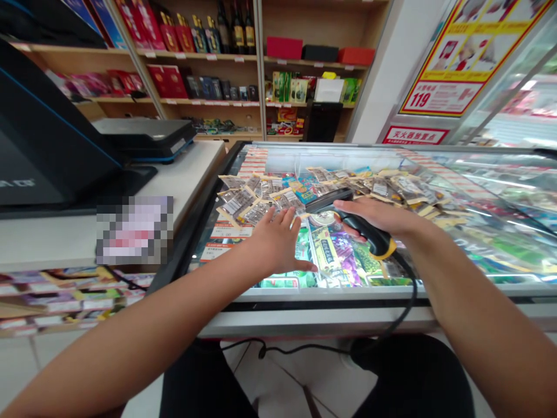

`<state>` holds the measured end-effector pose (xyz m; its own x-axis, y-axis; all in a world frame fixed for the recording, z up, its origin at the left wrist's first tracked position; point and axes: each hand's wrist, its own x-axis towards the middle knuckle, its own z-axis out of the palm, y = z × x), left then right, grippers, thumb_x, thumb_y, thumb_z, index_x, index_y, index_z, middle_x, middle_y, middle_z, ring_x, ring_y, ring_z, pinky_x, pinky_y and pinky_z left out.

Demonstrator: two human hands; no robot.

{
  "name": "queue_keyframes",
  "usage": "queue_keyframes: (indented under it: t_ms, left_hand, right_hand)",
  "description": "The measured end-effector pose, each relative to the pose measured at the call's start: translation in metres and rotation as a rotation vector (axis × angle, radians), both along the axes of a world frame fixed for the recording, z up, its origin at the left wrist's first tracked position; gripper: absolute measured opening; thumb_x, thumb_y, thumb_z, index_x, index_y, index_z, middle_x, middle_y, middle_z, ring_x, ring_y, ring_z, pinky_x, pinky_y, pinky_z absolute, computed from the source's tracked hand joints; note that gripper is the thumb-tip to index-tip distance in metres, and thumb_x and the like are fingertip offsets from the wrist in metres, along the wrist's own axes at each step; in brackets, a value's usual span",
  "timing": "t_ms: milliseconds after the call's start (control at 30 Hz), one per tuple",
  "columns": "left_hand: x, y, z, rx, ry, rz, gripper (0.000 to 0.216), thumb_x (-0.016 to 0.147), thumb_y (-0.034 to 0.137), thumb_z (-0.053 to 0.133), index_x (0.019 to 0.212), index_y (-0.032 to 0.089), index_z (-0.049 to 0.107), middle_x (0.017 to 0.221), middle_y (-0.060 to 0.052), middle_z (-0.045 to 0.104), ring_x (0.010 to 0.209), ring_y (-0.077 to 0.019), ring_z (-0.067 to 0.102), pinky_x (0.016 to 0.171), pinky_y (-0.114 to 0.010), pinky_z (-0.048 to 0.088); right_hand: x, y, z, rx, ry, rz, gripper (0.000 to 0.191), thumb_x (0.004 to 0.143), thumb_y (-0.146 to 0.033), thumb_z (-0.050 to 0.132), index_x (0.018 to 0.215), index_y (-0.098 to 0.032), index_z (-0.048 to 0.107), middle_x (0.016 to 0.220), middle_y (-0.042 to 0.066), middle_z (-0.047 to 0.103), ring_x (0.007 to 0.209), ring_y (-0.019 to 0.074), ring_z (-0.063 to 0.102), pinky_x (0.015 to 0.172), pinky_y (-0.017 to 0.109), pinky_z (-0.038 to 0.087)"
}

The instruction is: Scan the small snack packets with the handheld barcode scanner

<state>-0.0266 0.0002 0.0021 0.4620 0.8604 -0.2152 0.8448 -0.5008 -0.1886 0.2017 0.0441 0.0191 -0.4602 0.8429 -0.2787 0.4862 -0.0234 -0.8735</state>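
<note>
The right hand (376, 216) is closed around a black, yellow-tipped barcode scanner (369, 235), held over the freezer's glass lid (483, 244). The left hand (274, 244) lies open, fingers spread, apparently touching the small packets (243, 203) scattered there.

- Left grip (278, 244): open, palm down, fingers (285, 220) splayed and pointing away from the body, thumb stuck out toward the right grip (374, 219).
- Left wrist straight, in line with the forearm. Bare forearm trails back from the grip, down and to the person's left; elbow out of view.
- Right grip: closed, fingers curled round a scanner handle (372, 238), back of hand up, fingertips aimed toward the left grip.
- Right wrist bent slightly inward. Bare forearm runs back from the grip, down and to the right; elbow out of view.
- Grips side by side, near each other, not touching; right one slightly further forward.
</note>
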Motion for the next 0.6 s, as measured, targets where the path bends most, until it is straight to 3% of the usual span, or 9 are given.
queue_keyframes:
  t_ms: [133, 300, 400, 467, 600]
  left_hand:
    - [0.001, 0.002, -0.004, 0.038, 0.003, 0.024, 0.115, 0.079, 0.088, 0.036, 0.158, 0.005, 0.028, 0.166, -0.022, 0.014, 0.156, -0.0332, 0.014, 0.125, -0.052, 0.008]
    - [-0.006, 0.019, -0.007, 0.166, -0.010, 0.133, 0.115, 0.079, 0.089, 0.036, 0.156, 0.005, 0.033, 0.163, -0.025, 0.027, 0.151, -0.0411, 0.025, 0.123, -0.055, 0.014]
    - [-0.012, 0.030, -0.009, 0.241, 0.003, 0.173, 0.114, 0.080, 0.087, 0.038, 0.155, 0.002, 0.034, 0.161, -0.027, 0.031, 0.149, -0.0438, 0.027, 0.121, -0.054, 0.017]
    - [-0.013, 0.033, -0.012, 0.308, -0.007, 0.110, 0.108, 0.083, 0.083, 0.041, 0.152, 0.001, 0.038, 0.159, -0.029, 0.033, 0.149, -0.0435, 0.028, 0.121, -0.052, 0.018]
    - [-0.003, 0.031, -0.018, 0.364, -0.116, -0.239, 0.089, 0.090, 0.072, 0.044, 0.150, 0.007, 0.041, 0.159, -0.025, 0.035, 0.147, -0.0380, 0.033, 0.118, -0.046, 0.024]
  right_hand:
    - [-0.001, 0.002, -0.002, 0.040, 0.021, -0.001, 0.056, 0.087, -0.072, 0.053, 0.073, -0.019, 0.060, 0.059, 0.003, 0.060, 0.048, 0.0134, 0.051, 0.047, 0.026, 0.042]
    - [0.000, 0.017, -0.014, 0.377, -0.054, -0.280, 0.056, 0.087, -0.074, 0.051, 0.088, -0.019, 0.063, 0.071, 0.003, 0.062, 0.060, 0.0158, 0.055, 0.053, 0.026, 0.044]
    - [0.001, 0.027, -0.022, 0.442, -0.185, -0.299, 0.057, 0.090, -0.073, 0.046, 0.091, -0.019, 0.064, 0.073, 0.004, 0.062, 0.065, 0.0178, 0.057, 0.058, 0.027, 0.045]
    - [0.001, 0.030, -0.024, 0.433, -0.235, -0.254, 0.059, 0.090, -0.074, 0.045, 0.091, -0.019, 0.065, 0.077, 0.006, 0.066, 0.069, 0.0192, 0.059, 0.060, 0.027, 0.046]
    - [-0.002, 0.026, -0.023, 0.392, -0.147, -0.229, 0.067, 0.087, -0.079, 0.044, 0.095, -0.017, 0.067, 0.081, 0.008, 0.069, 0.066, 0.0194, 0.060, 0.057, 0.028, 0.046]
